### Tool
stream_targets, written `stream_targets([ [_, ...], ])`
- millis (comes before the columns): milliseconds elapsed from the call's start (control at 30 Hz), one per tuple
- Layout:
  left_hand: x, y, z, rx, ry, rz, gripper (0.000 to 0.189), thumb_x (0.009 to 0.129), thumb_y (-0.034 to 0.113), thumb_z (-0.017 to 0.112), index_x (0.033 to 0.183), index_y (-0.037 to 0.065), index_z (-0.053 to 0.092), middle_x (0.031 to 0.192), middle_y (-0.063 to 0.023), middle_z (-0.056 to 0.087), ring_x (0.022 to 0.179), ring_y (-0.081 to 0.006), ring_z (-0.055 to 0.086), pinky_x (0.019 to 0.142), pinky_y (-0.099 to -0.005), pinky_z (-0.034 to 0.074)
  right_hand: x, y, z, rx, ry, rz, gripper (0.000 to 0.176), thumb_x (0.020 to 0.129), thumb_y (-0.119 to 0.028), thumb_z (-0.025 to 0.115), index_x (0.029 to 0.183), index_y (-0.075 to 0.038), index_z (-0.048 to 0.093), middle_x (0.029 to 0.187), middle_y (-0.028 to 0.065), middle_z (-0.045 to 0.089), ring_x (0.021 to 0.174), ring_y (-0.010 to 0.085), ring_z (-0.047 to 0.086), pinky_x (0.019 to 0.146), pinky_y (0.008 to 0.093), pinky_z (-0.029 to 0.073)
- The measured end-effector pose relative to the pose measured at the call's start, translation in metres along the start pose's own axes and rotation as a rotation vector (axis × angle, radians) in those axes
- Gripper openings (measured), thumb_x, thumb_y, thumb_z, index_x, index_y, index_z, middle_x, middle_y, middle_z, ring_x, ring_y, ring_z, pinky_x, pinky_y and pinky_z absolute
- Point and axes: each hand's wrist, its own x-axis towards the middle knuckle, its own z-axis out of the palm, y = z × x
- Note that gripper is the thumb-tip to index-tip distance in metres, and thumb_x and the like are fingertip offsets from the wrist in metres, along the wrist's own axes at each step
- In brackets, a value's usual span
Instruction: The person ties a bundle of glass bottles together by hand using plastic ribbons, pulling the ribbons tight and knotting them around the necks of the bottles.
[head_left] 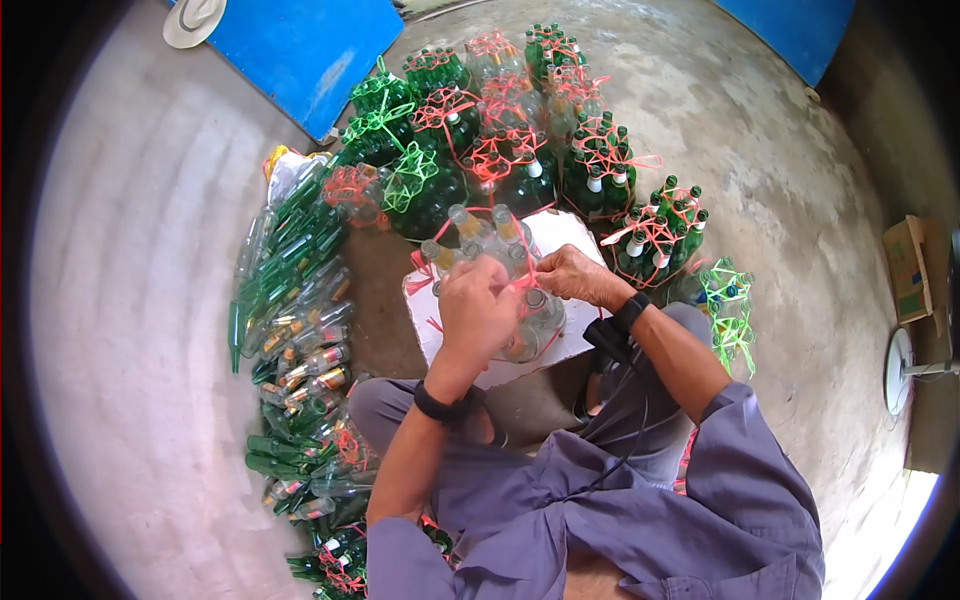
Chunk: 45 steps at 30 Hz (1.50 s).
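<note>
A cluster of clear glass bottles (543, 318) stands upright on a white board (432, 318) in front of my knees. Red plastic string (524, 240) runs around and between the bottle necks. My left hand (478, 308), slightly blurred, is over the near left of the cluster, its fingers pinched at the string. From the right, my right hand (580, 276) pinches the same string between thumb and forefinger. The two hands nearly meet above the bottles, and they hide some of the necks and part of the string.
Bundles of green bottles (595, 165) tied with red or green string stand in an arc beyond the board. Loose bottles (300, 290) lie piled along the left wall. A fan (898, 370) and a cardboard box (908, 268) are at the right.
</note>
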Motion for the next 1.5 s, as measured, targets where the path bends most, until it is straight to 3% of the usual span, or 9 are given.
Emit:
stream_targets([
  [67, -0.009, 0.001, -0.001, 0.015, 0.021, -0.093, 0.018, 0.072, 0.002, 0.071, 0.085, 0.007, 0.059, 0.075, -0.0070, 0.063, 0.073, -0.0272, 0.060, 0.068, -0.0402, 0.047, 0.003, 0.003, -0.003, 0.003, -0.019, 0.002, 0.026, 0.090, -0.023, 0.065, 0.095, -0.001, 0.078, 0.059, -0.0071, 0.047, 0.052, 0.0040, 0.039, 0.046, 0.0259, 0.031],
  [133, -0.018, 0.001, -0.003, -0.073, -0.009, -0.208, 0.017, 0.072, 0.002, 0.070, 0.085, 0.006, 0.059, 0.075, -0.0073, 0.062, 0.073, -0.0269, 0.061, 0.068, -0.0401, 0.048, 0.000, -0.003, -0.005, -0.041, -0.018, 0.044, 0.031, 0.085, -0.028, 0.073, 0.094, 0.002, 0.077, 0.063, 0.0016, 0.058, 0.060, 0.0095, 0.048, 0.057, 0.0334, 0.042],
  [267, -0.025, 0.001, -0.008, -0.158, -0.064, -0.400, 0.016, 0.074, 0.004, 0.069, 0.086, 0.006, 0.059, 0.077, -0.0083, 0.063, 0.074, -0.0258, 0.063, 0.069, -0.0392, 0.050, -0.004, -0.011, -0.005, -0.034, 0.003, 0.031, 0.029, 0.085, -0.024, 0.072, 0.094, 0.002, 0.077, 0.066, 0.0034, 0.060, 0.063, 0.0103, 0.050, 0.060, 0.0340, 0.044],
  [333, -0.025, 0.001, -0.010, -0.085, -0.061, -0.357, 0.016, 0.074, 0.005, 0.070, 0.086, 0.006, 0.059, 0.078, -0.0082, 0.064, 0.074, -0.0260, 0.063, 0.069, -0.0392, 0.050, -0.004, -0.009, -0.003, -0.039, -0.004, -0.039, 0.025, 0.087, -0.020, 0.066, 0.096, 0.001, 0.077, 0.061, -0.0049, 0.053, 0.053, 0.0046, 0.044, 0.048, 0.0259, 0.036],
  [467, -0.029, -0.010, -0.010, 0.067, -0.022, -0.175, 0.016, 0.074, 0.008, 0.071, 0.086, 0.006, 0.060, 0.079, -0.0082, 0.065, 0.075, -0.0267, 0.063, 0.069, -0.0392, 0.050, -0.004, -0.007, -0.002, -0.028, -0.017, -0.053, 0.026, 0.087, -0.020, 0.066, 0.097, 0.001, 0.077, 0.061, -0.0046, 0.053, 0.053, 0.0043, 0.044, 0.048, 0.0260, 0.036],
  [667, -0.035, -0.019, -0.007, 0.009, -0.017, -0.256, 0.015, 0.077, 0.005, 0.070, 0.088, 0.004, 0.060, 0.080, -0.0080, 0.065, 0.076, -0.0229, 0.065, 0.070, -0.0365, 0.052, -0.004, -0.005, -0.003, -0.051, -0.019, -0.087, 0.026, 0.089, -0.022, 0.066, 0.097, 0.001, 0.077, 0.060, -0.0057, 0.051, 0.054, 0.0040, 0.042, 0.048, 0.0269, 0.034],
  [733, -0.037, -0.025, -0.005, -0.064, -0.025, -0.318, 0.014, 0.078, 0.004, 0.069, 0.089, 0.004, 0.060, 0.080, -0.0077, 0.065, 0.075, -0.0201, 0.066, 0.069, -0.0345, 0.052, -0.007, -0.013, -0.004, -0.047, -0.025, -0.020, 0.030, 0.085, -0.024, 0.071, 0.099, 0.002, 0.076, 0.068, 0.0062, 0.063, 0.065, 0.0110, 0.053, 0.064, 0.0336, 0.047],
  [867, -0.036, -0.027, -0.006, -0.153, -0.034, -0.394, 0.013, 0.081, 0.000, 0.067, 0.091, 0.002, 0.060, 0.081, -0.0065, 0.065, 0.073, -0.0139, 0.065, 0.066, -0.0299, 0.051, -0.009, -0.015, -0.003, -0.052, -0.029, -0.019, 0.030, 0.086, -0.024, 0.070, 0.100, 0.003, 0.076, 0.068, 0.0057, 0.063, 0.065, 0.0111, 0.053, 0.065, 0.0334, 0.047],
  [1500, -0.039, -0.018, -0.005, -0.111, 0.132, -0.236, 0.012, 0.078, -0.004, 0.067, 0.083, 0.002, 0.058, 0.081, -0.0094, 0.058, 0.077, -0.0244, 0.058, 0.074, -0.0357, 0.048, -0.016, -0.020, -0.014, -0.069, -0.115, -0.097, 0.026, 0.092, -0.020, 0.065, 0.100, 0.002, 0.075, 0.067, -0.0020, 0.058, 0.061, 0.0065, 0.049, 0.056, 0.0268, 0.042],
])
